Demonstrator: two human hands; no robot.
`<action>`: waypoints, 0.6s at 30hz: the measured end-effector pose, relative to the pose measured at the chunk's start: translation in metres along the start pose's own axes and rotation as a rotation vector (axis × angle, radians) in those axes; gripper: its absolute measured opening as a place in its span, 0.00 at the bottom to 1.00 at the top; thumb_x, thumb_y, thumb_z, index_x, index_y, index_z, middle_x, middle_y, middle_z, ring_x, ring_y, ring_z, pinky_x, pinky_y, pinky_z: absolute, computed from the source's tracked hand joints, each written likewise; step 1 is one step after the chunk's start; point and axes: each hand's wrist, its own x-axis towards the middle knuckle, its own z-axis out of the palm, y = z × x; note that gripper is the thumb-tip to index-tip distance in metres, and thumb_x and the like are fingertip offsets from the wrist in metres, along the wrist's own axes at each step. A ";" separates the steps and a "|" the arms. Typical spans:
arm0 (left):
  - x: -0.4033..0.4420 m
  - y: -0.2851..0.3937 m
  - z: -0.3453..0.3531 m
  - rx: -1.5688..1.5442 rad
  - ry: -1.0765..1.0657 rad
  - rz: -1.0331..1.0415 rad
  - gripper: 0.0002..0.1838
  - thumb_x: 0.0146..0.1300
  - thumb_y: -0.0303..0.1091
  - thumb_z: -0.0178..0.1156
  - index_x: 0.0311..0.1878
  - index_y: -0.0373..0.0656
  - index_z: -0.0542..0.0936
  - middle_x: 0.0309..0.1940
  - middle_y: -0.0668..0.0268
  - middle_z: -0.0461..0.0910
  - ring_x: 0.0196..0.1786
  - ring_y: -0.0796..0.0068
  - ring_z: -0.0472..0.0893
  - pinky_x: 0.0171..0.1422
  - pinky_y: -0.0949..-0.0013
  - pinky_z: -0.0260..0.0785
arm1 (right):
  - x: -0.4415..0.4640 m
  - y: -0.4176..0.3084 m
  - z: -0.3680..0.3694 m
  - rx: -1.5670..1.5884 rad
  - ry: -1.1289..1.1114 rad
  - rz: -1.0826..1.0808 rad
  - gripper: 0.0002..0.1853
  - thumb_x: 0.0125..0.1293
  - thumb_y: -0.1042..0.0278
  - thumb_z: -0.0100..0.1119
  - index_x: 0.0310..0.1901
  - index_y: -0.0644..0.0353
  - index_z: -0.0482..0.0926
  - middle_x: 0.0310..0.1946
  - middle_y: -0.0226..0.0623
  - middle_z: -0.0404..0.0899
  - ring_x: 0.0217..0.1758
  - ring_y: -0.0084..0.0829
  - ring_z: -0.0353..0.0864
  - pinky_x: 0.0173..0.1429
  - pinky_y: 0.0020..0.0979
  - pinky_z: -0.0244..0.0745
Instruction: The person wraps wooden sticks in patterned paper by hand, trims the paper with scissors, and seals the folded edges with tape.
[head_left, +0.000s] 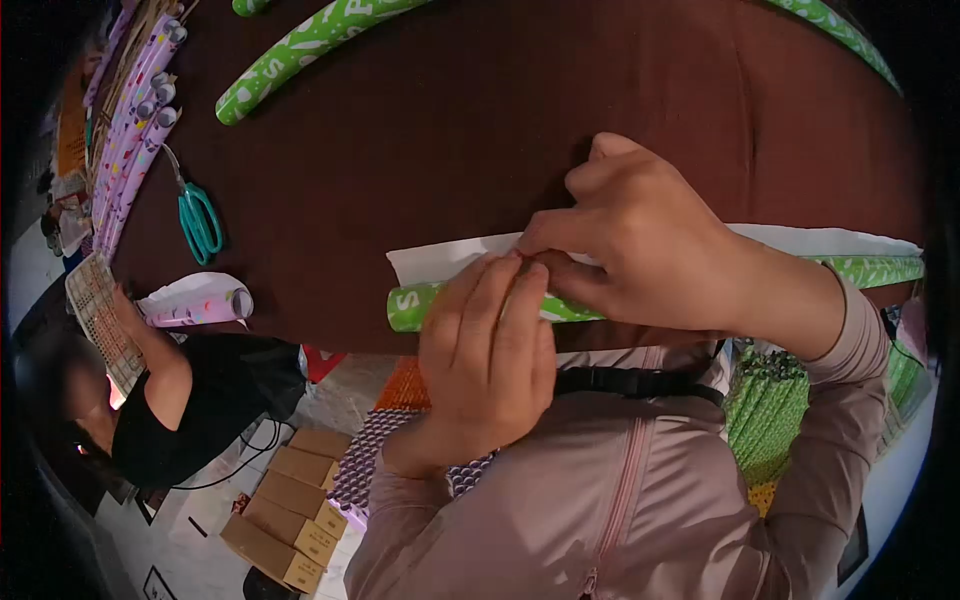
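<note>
A green roll of wrapping paper (pixel 407 310) with white print lies along the near table edge, its loose flap (pixel 430 262) showing a white underside. My left hand (pixel 490 350) is curled over the roll near its left end, fingertips at the flap. Just right of those fingertips, my right hand (pixel 640 235) is closed, with thumb and index finger pinched together above the paper. Whatever sits in that pinch is hidden by the fingers.
Teal-handled scissors (pixel 200 222) lie on the brown-covered table (pixel 400 180). A finished green roll (pixel 290 70) is farther back. Pink rolls (pixel 140 130) are bunched at left, near a loose pink roll (pixel 205 302). Another person (pixel 190 400) holds a woven tray. Cardboard boxes (pixel 290 500) stand below.
</note>
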 end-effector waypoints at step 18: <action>-0.011 0.005 0.035 0.119 0.091 -0.107 0.22 0.75 0.36 0.42 0.58 0.29 0.77 0.55 0.49 0.77 0.57 0.51 0.76 0.62 0.52 0.65 | -0.068 -0.019 -0.098 -0.087 -0.087 0.380 0.18 0.54 0.71 0.72 0.42 0.59 0.72 0.32 0.33 0.74 0.33 0.38 0.77 0.46 0.36 0.62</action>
